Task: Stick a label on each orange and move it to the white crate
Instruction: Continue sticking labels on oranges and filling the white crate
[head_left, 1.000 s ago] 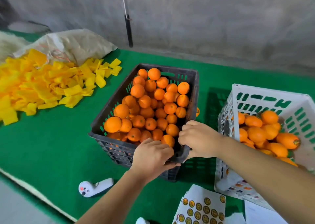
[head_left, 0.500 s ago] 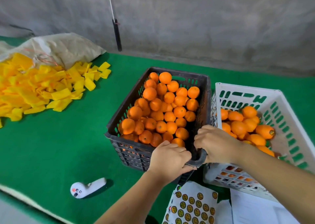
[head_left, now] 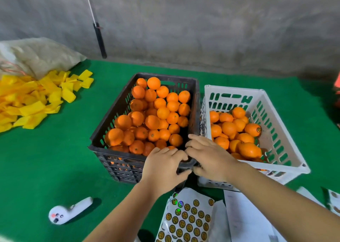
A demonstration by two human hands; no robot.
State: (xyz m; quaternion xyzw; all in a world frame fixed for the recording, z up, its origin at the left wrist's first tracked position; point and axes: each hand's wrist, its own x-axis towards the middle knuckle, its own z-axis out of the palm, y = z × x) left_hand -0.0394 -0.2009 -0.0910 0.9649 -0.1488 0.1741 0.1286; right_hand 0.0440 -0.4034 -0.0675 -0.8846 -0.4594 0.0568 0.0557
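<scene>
Both hands sit at the near right corner of the black crate [head_left: 145,160]. The left hand [head_left: 161,166] has its fingers curled over the rim, thumb under the lip; the right hand [head_left: 209,159] likewise hooks the corner, thumb low on the outside wall. A two-handed grip on the rim, likely to shift or steady the crate, not to pick fruit. Unlabelled oranges [head_left: 152,116] are heaped in the black crate; labelled ones [head_left: 253,129] lie in the white crate [head_left: 287,160], just beside it on the right, which keeps each transfer short. The sticker sheet [head_left: 187,217] lies on the green tabletop [head_left: 55,160] in front of both crates, within easy reach. No label or orange is in hand.
</scene>
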